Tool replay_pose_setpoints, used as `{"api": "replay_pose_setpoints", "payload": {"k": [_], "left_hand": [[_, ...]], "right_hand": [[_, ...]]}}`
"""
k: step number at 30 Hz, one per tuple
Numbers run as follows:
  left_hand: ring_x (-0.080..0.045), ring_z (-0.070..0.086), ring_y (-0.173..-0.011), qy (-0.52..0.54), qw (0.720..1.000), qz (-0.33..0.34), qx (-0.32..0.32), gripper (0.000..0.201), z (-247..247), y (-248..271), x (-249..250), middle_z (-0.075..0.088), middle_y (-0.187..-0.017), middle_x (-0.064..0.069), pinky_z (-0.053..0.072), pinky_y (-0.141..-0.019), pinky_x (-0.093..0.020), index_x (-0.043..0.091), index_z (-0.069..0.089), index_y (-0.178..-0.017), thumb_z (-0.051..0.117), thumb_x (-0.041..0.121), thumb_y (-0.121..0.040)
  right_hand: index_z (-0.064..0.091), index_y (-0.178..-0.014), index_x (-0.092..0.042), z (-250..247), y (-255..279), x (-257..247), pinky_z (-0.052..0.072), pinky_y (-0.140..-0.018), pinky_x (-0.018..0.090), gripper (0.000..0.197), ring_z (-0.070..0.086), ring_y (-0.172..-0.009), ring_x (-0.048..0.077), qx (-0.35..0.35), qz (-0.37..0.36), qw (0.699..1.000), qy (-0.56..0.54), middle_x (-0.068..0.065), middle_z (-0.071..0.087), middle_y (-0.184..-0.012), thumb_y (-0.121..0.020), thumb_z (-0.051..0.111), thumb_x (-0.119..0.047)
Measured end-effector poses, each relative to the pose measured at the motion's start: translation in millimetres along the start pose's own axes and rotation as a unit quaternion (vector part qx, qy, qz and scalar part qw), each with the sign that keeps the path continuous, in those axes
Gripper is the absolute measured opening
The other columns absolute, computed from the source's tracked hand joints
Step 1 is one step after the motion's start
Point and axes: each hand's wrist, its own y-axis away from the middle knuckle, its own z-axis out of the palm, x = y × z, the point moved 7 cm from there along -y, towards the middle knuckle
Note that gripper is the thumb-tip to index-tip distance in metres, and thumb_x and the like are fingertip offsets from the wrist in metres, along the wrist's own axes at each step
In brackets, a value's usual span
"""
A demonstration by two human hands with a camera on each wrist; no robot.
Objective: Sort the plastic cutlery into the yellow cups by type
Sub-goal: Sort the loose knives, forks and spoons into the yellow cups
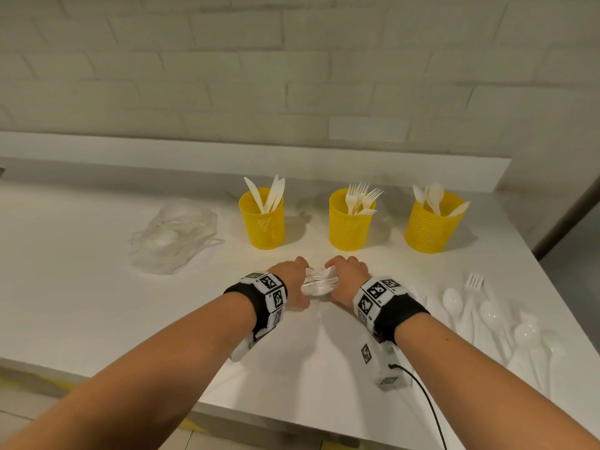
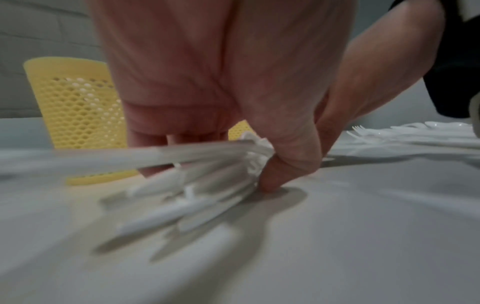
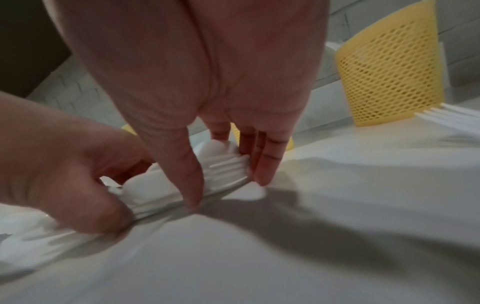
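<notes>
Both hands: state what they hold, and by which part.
A bundle of white plastic cutlery, low on the table: left hand grips one end, right hand the other.

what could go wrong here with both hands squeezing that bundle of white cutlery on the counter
1. The bundle looks mixed, so dropping it whole into one cup would mis-sort it.
2. The left hand and right hand pinch it from the sides; pieces may slip out.
3. A loose pile lies near the counter's right edge and might get knocked off.
</notes>
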Motion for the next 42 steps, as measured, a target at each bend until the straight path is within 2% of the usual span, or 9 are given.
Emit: {"api": "replay_pose_setpoints", "payload": {"k": [4, 9, 14, 17, 21, 27, 35, 39, 42], "left_hand": [[-0.031, 0.062, -0.095, -0.023, 1.0, -0.005, 0.014, 0.053, 1, -2, 5, 0.06, -0.108, -0.011, 0.048, -0.071, -0.035, 0.007, 0.039, -0.117, 0.068, 0.027, -0.076], [-0.034, 0.06, -0.103, -0.031, 0.999, 0.019, 0.029, 0.052, 0, -1, 7, 0.059, -0.115, -0.014, 0.047, -0.08, -0.039, 0.005, 0.041, -0.119, 0.063, 0.037, -0.085], [-0.027, 0.058, -0.096, 0.129, 0.987, 0.082, 0.04, 0.045, -24, 5, 0, 0.059, -0.111, -0.012, 0.041, -0.073, -0.028, 0.005, 0.04, -0.124, 0.061, 0.023, -0.089], [-0.019, 0.048, -0.081, 0.221, 0.963, 0.124, 0.093, 0.032, -55, 11, -1, 0.052, -0.095, -0.008, 0.035, -0.065, -0.028, 0.002, 0.048, -0.116, 0.061, 0.011, -0.088], [-0.012, 0.044, -0.056, 0.386, 0.906, 0.131, 0.113, 0.019, -72, 14, -2, 0.049, -0.072, -0.001, 0.038, -0.05, -0.025, 0.016, 0.048, -0.103, 0.062, 0.016, -0.089], [-0.01, 0.04, -0.036, 0.544, 0.815, 0.168, 0.109, 0.023, -88, 23, 2, 0.045, -0.051, 0.001, 0.035, -0.036, -0.021, 0.021, 0.056, -0.11, 0.065, 0.015, -0.089], [-0.012, 0.05, -0.043, 0.59, 0.791, 0.13, 0.1, 0.026, -100, 22, -18, 0.059, -0.069, -0.004, 0.046, -0.044, -0.024, 0.014, 0.055, -0.098, 0.052, 0.04, -0.095], [-0.015, 0.06, -0.05, 0.6, 0.785, 0.128, 0.086, 0.025, -105, 20, -24, 0.062, -0.076, -0.004, 0.056, -0.05, -0.03, 0.012, 0.052, -0.106, 0.052, 0.035, -0.096], [-0.012, 0.051, -0.046, 0.56, 0.812, 0.121, 0.112, 0.017, -107, 19, -33, 0.056, -0.07, -0.004, 0.05, -0.045, -0.025, 0.018, 0.052, -0.095, 0.055, 0.034, -0.094]], "right_hand": [[0.045, -0.13, -0.025, -2, 1, -5, 0.036, -0.102, 0.039, 0.045, 0.039, -0.124, 0.029, 0.012, 0.005, 1.0, -0.007, 0.01, 0.046, -0.13, -0.087, 0.053, -0.018], [0.047, -0.128, -0.028, -14, 7, 3, 0.042, -0.102, 0.04, 0.055, 0.047, -0.119, 0.027, 0.02, 0.013, 0.997, -0.08, 0.006, 0.052, -0.123, -0.078, 0.068, -0.027], [0.044, -0.133, -0.022, -36, 3, 5, 0.041, -0.1, 0.034, 0.07, 0.048, -0.116, 0.027, 0.1, -0.018, 0.983, -0.156, 0.009, 0.053, -0.123, -0.071, 0.075, -0.022], [0.042, -0.134, -0.013, -54, 2, -5, 0.048, -0.084, 0.03, 0.062, 0.057, -0.094, 0.02, 0.131, -0.06, 0.927, -0.345, 0.012, 0.058, -0.114, -0.078, 0.07, -0.01], [0.053, -0.117, -0.009, -75, 6, -32, 0.055, -0.063, 0.019, 0.032, 0.064, -0.066, 0.011, 0.11, -0.102, 0.822, -0.549, 0.008, 0.06, -0.088, -0.087, 0.064, -0.006], [0.071, -0.102, -0.01, -82, 0, -48, 0.055, -0.072, 0.029, 0.021, 0.064, -0.082, 0.027, 0.108, -0.115, 0.768, -0.621, 0.021, 0.064, -0.092, -0.082, 0.072, -0.016], [0.064, -0.091, -0.018, -116, -1, -62, 0.055, -0.063, 0.03, 0.022, 0.061, -0.068, 0.018, 0.187, -0.116, 0.742, -0.634, 0.004, 0.061, -0.077, -0.099, 0.045, -0.025], [0.053, -0.093, -0.023, -140, 0, -69, 0.055, -0.056, 0.037, 0.026, 0.054, -0.048, 0.017, 0.247, -0.135, 0.675, -0.682, 0.001, 0.044, -0.068, -0.102, 0.032, -0.034], [0.055, -0.097, -0.027, -143, -5, -84, 0.032, -0.04, 0.023, 0.018, 0.032, -0.038, 0.009, 0.214, -0.147, 0.726, -0.637, -0.005, 0.037, -0.055, -0.097, 0.044, -0.041]]}}
